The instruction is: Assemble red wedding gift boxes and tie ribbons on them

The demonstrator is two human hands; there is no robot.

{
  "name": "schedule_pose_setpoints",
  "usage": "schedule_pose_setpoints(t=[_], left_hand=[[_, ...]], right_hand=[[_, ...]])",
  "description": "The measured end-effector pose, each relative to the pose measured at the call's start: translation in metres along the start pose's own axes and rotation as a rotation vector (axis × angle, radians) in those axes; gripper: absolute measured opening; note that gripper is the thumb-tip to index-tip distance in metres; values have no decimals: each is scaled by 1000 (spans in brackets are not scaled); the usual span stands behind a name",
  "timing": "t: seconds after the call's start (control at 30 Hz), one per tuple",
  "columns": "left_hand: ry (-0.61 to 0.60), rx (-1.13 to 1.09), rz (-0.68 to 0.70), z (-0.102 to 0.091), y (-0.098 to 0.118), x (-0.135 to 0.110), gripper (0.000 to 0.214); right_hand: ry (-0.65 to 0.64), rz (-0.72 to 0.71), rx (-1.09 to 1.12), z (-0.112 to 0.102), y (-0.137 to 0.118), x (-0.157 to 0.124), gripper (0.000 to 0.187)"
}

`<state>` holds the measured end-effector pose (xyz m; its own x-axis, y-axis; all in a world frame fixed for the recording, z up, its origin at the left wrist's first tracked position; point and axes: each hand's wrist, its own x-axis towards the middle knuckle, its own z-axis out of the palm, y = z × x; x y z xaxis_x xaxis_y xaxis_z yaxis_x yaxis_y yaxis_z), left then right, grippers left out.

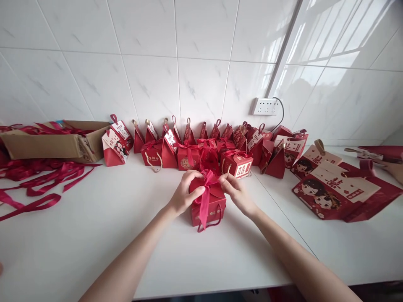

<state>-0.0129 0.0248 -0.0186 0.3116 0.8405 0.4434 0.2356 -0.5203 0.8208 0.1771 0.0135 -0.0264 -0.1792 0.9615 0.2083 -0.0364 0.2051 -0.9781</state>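
A small red gift box [211, 209] stands on the white table [94, 235] in front of me, with a red ribbon [206, 197] tied over its top and hanging down its front. My left hand [184, 193] curls over the box's top left side, fingers pressed on the lid and ribbon. My right hand [236, 191] pinches the ribbon at the box's top right. Both hands are closed on the ribbon at the bow.
A row of finished red boxes and pyramid-shaped favour boxes [189, 155] lines the tiled wall. A cardboard carton [47, 144] with loose red ribbons [40, 180] lies at left. Flat unfolded boxes [333, 188] are stacked at right. A wall socket [264, 106] is above.
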Motion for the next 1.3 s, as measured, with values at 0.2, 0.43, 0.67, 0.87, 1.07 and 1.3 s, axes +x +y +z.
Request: schedule_pose_setpoints(t=[0.2, 0.43, 0.67, 0.87, 1.07, 1.3], left_hand=[[-32, 99, 180, 3, 3, -8, 47], [-120, 457, 521, 3, 4, -12, 29], [78, 328, 514, 3, 3, -7, 17], [504, 6, 134, 0, 4, -2, 22], [839, -408, -155, -14, -9, 14, 21], [1092, -700, -303, -26, -14, 22, 14]], right_hand=[[11, 117, 208, -6, -5, 3, 40], [46, 94, 305, -9, -6, 5, 34], [116, 128, 480, -12, -2, 9, 33], [317, 107, 621, -24, -4, 15, 29], [505, 10, 828, -49, -17, 18, 24], [705, -13, 1092, -65, -27, 14, 20]])
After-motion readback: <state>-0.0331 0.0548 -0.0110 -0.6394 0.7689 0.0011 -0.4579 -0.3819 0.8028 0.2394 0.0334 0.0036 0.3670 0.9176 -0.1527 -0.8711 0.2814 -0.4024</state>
